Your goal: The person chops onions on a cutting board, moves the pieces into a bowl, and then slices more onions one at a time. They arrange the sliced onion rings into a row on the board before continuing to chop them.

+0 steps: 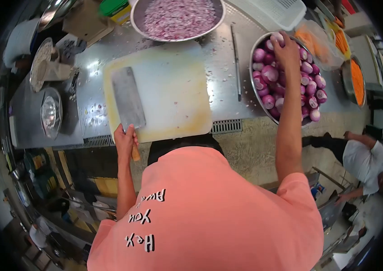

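Note:
My left hand (125, 136) is wrapped round the wooden handle of a cleaver (129, 97). The cleaver's wide grey blade lies flat over the left side of a white, yellow-stained cutting board (180, 90). On the right, my right hand (286, 53) reaches into a metal bowl (255, 86) heaped with peeled red onions (269, 73). Its fingers are curled round a pale onion (278, 39) near the bowl's far rim. Behind the board, a large metal bowl (133, 20) holds chopped red onion (180, 18).
A thin metal rod (235, 63) lies between board and onion bowl. A white plastic basket (268, 13) stands behind. To the right are a bag of orange pieces (315, 43) and a bowl of shredded orange food (357, 83). A person in white (365, 160) is at far right.

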Demonstrator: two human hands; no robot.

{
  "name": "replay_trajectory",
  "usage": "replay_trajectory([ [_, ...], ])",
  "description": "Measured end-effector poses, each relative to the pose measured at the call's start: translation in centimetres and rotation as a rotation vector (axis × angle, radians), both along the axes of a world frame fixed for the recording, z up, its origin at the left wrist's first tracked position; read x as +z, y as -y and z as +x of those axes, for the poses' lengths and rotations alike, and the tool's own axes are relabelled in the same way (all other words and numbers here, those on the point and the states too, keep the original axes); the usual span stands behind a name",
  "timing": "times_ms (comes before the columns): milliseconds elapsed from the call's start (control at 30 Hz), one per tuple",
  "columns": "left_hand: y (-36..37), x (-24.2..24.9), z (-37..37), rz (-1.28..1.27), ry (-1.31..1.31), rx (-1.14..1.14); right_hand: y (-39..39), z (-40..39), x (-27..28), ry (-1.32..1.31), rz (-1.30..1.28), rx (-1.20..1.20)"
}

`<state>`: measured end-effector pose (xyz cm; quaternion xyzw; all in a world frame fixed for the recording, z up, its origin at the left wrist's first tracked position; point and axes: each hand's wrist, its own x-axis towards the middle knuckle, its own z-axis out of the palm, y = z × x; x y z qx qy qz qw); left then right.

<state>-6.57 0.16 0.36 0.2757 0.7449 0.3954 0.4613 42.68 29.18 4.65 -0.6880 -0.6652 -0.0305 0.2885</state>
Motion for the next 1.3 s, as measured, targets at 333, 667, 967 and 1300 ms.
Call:
replay_trajectory([
  [333, 1.4, 3.6, -5.2, 0.029, -0.184, -0.105, 3.3, -8.4, 2.4, -0.263, -0.014, 0.254],
  [667, 1.3, 2.2, -5.7, 0.098, -0.415, -0.252, 14.7, -35.6, -7.3, -0.318, -0.203, 0.965],
  [967, 2.5, 8.8, -3.9, 0.028, -0.595, -0.507, 15.6, -35.6, -5.2, -0.374, -0.259, 0.733],
  [1300, 3.1, 7.8, -3.0, -0.001, -0.729, -0.712, 15.2, -36.2, -5.6, -0.36, -0.175, 0.728],
])
